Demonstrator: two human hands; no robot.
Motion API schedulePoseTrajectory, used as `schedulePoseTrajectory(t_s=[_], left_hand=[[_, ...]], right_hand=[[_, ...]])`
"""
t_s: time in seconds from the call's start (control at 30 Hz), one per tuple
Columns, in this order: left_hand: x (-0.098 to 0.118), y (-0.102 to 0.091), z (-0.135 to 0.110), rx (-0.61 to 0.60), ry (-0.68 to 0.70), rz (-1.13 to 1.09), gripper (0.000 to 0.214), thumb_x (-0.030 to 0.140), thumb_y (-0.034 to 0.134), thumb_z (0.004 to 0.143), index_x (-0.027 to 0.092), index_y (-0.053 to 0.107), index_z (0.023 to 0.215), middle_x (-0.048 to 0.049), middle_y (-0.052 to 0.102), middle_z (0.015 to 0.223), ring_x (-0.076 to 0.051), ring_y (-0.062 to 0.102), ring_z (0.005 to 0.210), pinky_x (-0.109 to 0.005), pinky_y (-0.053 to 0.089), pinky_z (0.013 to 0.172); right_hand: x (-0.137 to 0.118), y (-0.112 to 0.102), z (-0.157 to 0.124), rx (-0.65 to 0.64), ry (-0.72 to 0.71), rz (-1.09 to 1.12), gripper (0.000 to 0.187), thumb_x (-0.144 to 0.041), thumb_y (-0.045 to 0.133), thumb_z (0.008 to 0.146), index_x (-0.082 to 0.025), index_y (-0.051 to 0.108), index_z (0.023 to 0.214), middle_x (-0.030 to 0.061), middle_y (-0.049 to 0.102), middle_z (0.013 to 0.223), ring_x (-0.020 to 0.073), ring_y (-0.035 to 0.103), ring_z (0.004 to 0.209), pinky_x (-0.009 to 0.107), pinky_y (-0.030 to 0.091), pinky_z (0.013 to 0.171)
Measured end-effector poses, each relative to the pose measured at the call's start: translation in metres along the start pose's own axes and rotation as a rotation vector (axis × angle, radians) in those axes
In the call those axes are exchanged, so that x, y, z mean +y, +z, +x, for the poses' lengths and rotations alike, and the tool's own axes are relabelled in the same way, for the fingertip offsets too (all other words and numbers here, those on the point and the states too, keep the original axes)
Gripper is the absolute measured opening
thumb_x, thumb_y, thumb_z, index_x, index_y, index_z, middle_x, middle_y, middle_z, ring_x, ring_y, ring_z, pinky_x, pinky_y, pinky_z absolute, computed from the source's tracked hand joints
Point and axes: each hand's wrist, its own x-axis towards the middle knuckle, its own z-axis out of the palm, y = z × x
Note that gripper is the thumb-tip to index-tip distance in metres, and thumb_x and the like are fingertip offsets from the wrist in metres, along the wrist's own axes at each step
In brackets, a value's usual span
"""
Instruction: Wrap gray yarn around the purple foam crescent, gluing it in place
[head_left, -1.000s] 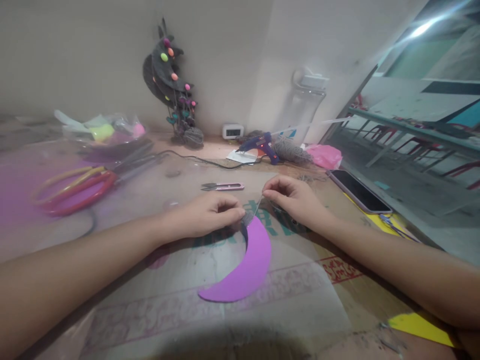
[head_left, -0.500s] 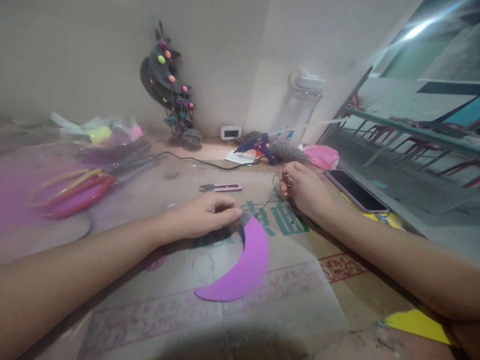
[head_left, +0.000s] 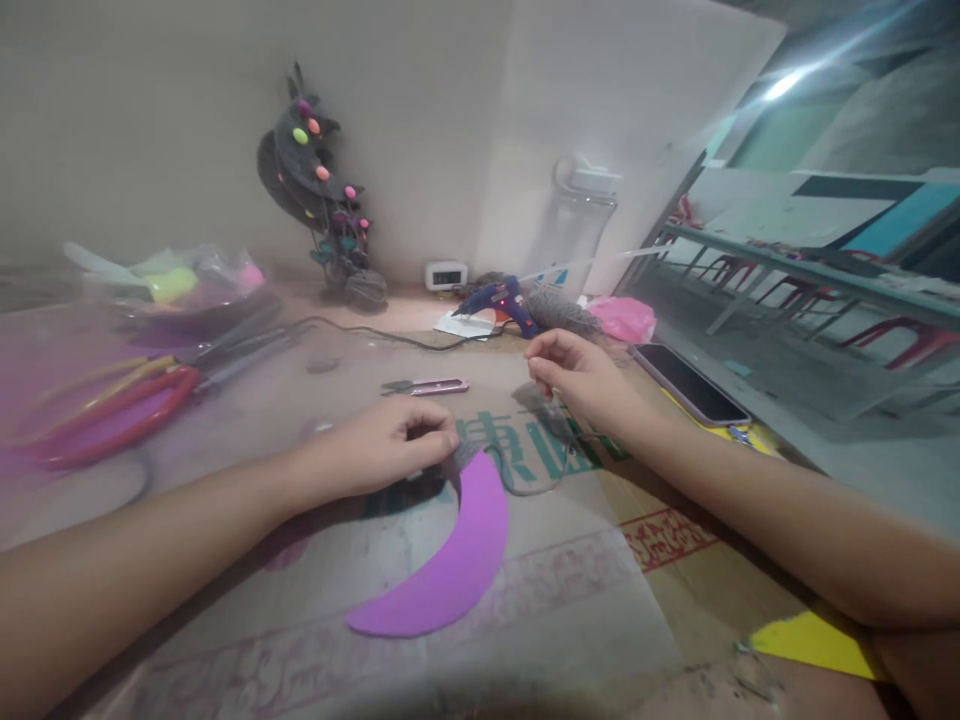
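A purple crescent cutout (head_left: 450,570) lies over the covered cardboard, its upper tip wrapped in grey yarn (head_left: 466,440). My left hand (head_left: 409,435) pinches that wrapped tip between thumb and fingers. From there a slack strand loops on the right and runs up toward my right hand (head_left: 574,375). That hand is raised a little with curled fingers, and the strand meets it low, near the finger ends; the exact grip is partly hidden. Small thread snips (head_left: 427,387) lie just beyond my left hand.
Behind are a blue glue gun (head_left: 499,300), a grey yarn ball (head_left: 562,310), a small digital clock (head_left: 446,275) and a decorated dark crescent (head_left: 311,170). Red-handled scissors (head_left: 165,395) lie left. A phone (head_left: 690,383) and yellow sheet (head_left: 814,645) are at right.
My right hand has uncurled somewhat, and the yarn between the hands has gone from fairly straight to a slack loop. My left hand keeps its pinch. The view has shifted slightly.
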Motion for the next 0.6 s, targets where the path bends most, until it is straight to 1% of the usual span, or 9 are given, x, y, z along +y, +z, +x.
schedulePoseTrajectory(t_s=[0.07,0.13,0.23,0.3,0.37,0.43,0.47,0.53,0.6], left_hand=[[0.004,-0.002,-0.001,-0.039,0.0,0.029,0.025,0.029,0.048,0.086,0.017,0.053,0.064,0.0015,0.055,0.062,-0.012,0.05,0.059,-0.023,0.038,0.056],[0.008,-0.005,-0.002,-0.093,-0.019,0.068,0.026,0.031,0.048,0.087,0.017,0.06,0.069,-0.0002,0.062,0.067,-0.013,0.054,0.063,-0.023,0.04,0.058],[0.013,-0.011,-0.004,-0.155,-0.091,0.079,0.029,0.036,0.048,0.088,0.018,0.064,0.074,-0.0019,0.065,0.071,-0.015,0.057,0.064,-0.024,0.04,0.057],[0.015,-0.014,-0.005,-0.179,-0.122,0.105,0.029,0.038,0.048,0.088,0.018,0.064,0.073,-0.0017,0.065,0.07,-0.015,0.056,0.062,-0.024,0.039,0.056],[0.015,-0.016,-0.006,-0.185,-0.125,0.135,0.028,0.038,0.049,0.088,0.019,0.063,0.072,-0.0011,0.065,0.07,-0.015,0.055,0.062,-0.023,0.039,0.056],[0.015,-0.016,-0.005,-0.181,-0.116,0.152,0.028,0.037,0.049,0.088,0.019,0.061,0.07,-0.0002,0.063,0.069,-0.014,0.054,0.062,-0.023,0.038,0.057],[0.015,-0.015,-0.005,-0.18,-0.11,0.155,0.028,0.037,0.048,0.087,0.019,0.06,0.069,0.0003,0.061,0.068,-0.014,0.052,0.061,-0.023,0.038,0.056],[0.013,-0.014,-0.004,-0.175,-0.098,0.165,0.029,0.037,0.048,0.087,0.019,0.058,0.068,0.001,0.058,0.065,-0.013,0.051,0.06,-0.022,0.036,0.055],[0.012,-0.013,-0.003,-0.182,-0.091,0.17,0.029,0.036,0.047,0.087,0.018,0.057,0.067,0.0008,0.058,0.065,-0.013,0.05,0.06,-0.023,0.035,0.054]], right_hand=[[0.004,-0.004,0.004,-0.015,0.024,-0.048,0.017,-0.031,0.063,0.079,-0.018,0.055,0.086,-0.0067,0.051,0.066,0.0064,0.044,0.05,0.021,0.035,0.048],[0.006,-0.009,0.007,-0.049,0.059,-0.137,0.017,-0.034,0.06,0.082,-0.017,0.057,0.084,-0.0071,0.049,0.06,0.0068,0.043,0.048,0.021,0.034,0.047],[0.002,-0.017,0.008,-0.157,0.094,-0.265,0.024,-0.037,0.055,0.087,-0.016,0.061,0.078,-0.0056,0.05,0.055,0.0075,0.044,0.047,0.022,0.035,0.048],[-0.007,-0.022,0.006,-0.318,0.084,-0.311,0.024,-0.036,0.056,0.087,-0.016,0.065,0.079,-0.0022,0.059,0.064,0.0089,0.052,0.054,0.022,0.04,0.053],[-0.018,-0.026,0.003,-0.574,0.04,-0.325,0.018,-0.032,0.062,0.085,-0.017,0.07,0.087,0.0009,0.067,0.079,0.0113,0.06,0.068,0.024,0.046,0.064],[-0.028,-0.027,-0.001,-0.828,-0.029,-0.327,0.02,-0.03,0.066,0.083,-0.019,0.073,0.098,0.0024,0.069,0.09,0.0129,0.062,0.079,0.025,0.048,0.073],[-0.031,-0.026,-0.003,-0.916,-0.068,-0.334,0.021,-0.029,0.067,0.083,-0.019,0.074,0.1,0.0027,0.068,0.092,0.013,0.061,0.081,0.025,0.047,0.075],[-0.034,-0.023,-0.007,-1.002,-0.133,-0.35,0.02,-0.028,0.066,0.085,-0.02,0.074,0.101,0.0026,0.066,0.089,0.0124,0.06,0.079,0.024,0.047,0.074],[-0.033,-0.019,-0.011,-1.012,-0.176,-0.352,0.018,-0.028,0.065,0.086,-0.02,0.074,0.1,0.0025,0.065,0.087,0.0121,0.058,0.078,0.023,0.046,0.072]])
